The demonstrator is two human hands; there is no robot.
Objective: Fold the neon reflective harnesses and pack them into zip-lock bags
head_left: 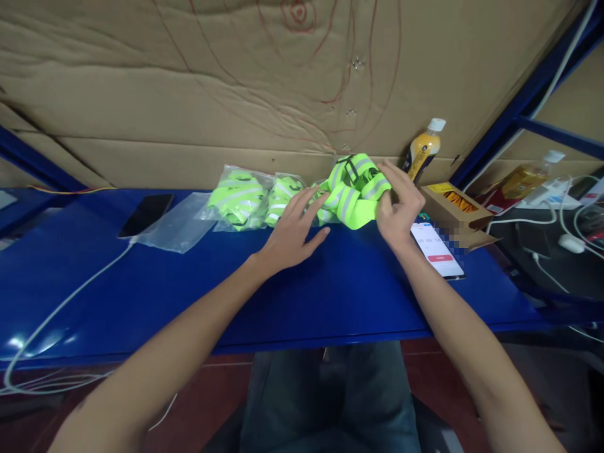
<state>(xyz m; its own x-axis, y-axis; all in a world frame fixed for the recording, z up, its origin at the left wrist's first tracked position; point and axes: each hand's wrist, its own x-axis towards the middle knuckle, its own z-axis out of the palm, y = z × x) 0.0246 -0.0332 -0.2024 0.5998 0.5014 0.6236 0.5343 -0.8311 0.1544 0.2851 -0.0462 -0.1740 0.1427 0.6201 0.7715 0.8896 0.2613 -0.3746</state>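
Observation:
A neon-yellow reflective vest (355, 189) with grey stripes and a black buckle lies bunched at the back of the blue table (189, 283). My right hand (400, 207) grips its right side, fingers curled over the fabric. My left hand (293, 229) reaches toward the vest's left edge with fingers spread, the fingertips touching the fabric. Two bagged neon vests (240, 198) (283, 196) lie just left of it.
An empty clear bag (177, 223) and a dark phone (146, 214) with a white cable (70, 296) lie at the left. A lit phone (436, 248), an open cardboard box (455, 207) and a yellow drink bottle (423, 151) stand right. Cardboard backs the table.

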